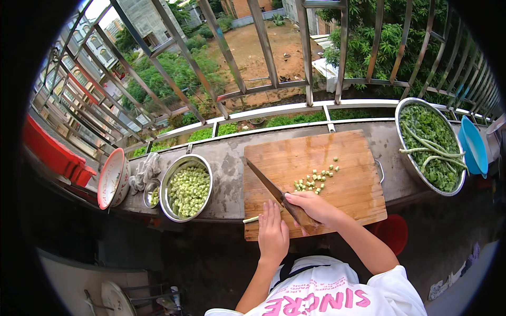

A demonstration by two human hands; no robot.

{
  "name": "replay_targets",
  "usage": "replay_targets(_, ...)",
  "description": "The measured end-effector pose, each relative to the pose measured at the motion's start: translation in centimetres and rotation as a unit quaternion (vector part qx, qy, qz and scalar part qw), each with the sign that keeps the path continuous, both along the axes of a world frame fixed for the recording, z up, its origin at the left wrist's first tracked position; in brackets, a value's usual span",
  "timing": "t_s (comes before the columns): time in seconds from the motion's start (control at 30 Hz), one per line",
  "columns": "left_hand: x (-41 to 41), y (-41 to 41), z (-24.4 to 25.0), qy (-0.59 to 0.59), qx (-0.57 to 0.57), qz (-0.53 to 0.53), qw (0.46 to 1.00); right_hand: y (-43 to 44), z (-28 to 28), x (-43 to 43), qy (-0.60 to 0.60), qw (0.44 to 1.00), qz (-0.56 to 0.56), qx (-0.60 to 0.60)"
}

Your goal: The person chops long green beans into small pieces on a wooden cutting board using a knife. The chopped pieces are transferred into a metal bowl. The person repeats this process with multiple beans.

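My right hand grips a kitchen knife with a wooden handle. Its blade slants up and left above a wooden cutting board. Fingers straight and close together, my left hand lies over a green long bean near the board's front left. One bean end sticks out left of the hand; much of the rest is covered. Short cut bean pieces are scattered beyond the knife. Left of the board, a steel bowl holds many more cut pieces.
At right, a large steel basin holds chopped leafy greens with several whole long beans on top; a blue basin stands beyond. A small metal bowl, plastic bag and enamel basin sit left. Metal railings rise behind the ledge.
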State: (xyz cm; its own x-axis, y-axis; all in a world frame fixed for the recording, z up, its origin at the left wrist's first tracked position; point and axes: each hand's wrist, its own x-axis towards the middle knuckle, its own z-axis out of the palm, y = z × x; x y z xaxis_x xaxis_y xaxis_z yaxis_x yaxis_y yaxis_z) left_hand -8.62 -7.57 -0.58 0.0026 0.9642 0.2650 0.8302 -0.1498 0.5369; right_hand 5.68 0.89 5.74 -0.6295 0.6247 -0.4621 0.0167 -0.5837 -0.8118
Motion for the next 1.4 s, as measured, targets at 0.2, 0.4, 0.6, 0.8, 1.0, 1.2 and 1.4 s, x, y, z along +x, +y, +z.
replay_targets(0.2, -1.4, -0.6, -0.1, 0.068, 0.019, 0.04, 0.997, -2.2, 1.3, 1.2, 0.007, 1.0, -0.013, -0.014)
replay_targets(0.4, -1.3, -0.3, -0.3, 0.084, 0.03, 0.043, 0.995, -3.5, 0.3, 0.7, -0.007, 0.999, -0.003, -0.039)
replay_targets(0.6, -1.2, 0.1, -0.5, 0.091, 0.034, 0.04, 0.994, -1.3, -0.5, -1.5, 0.006, 1.0, -0.009, 0.001)
replay_targets(0.8, -1.3, 0.1, -0.5, 0.108, 0.032, 0.046, 0.993, -0.3, 0.1, -1.5, 0.015, 1.0, -0.019, -0.012)
replay_targets(1.0, -1.1, -0.2, -0.7, 0.109, 0.032, 0.054, 0.992, -2.9, 0.1, -0.2, 0.007, 0.999, 0.0, -0.038)
replay_targets(1.2, -1.0, -0.1, -0.9, 0.093, 0.033, 0.055, 0.994, -2.7, -0.3, -1.5, -0.003, 1.0, 0.006, 0.005)
replay_targets(1.4, -0.9, 0.1, -0.7, 0.102, 0.034, 0.037, 0.993, -2.0, -0.8, -1.6, 0.025, 0.999, -0.034, 0.022)
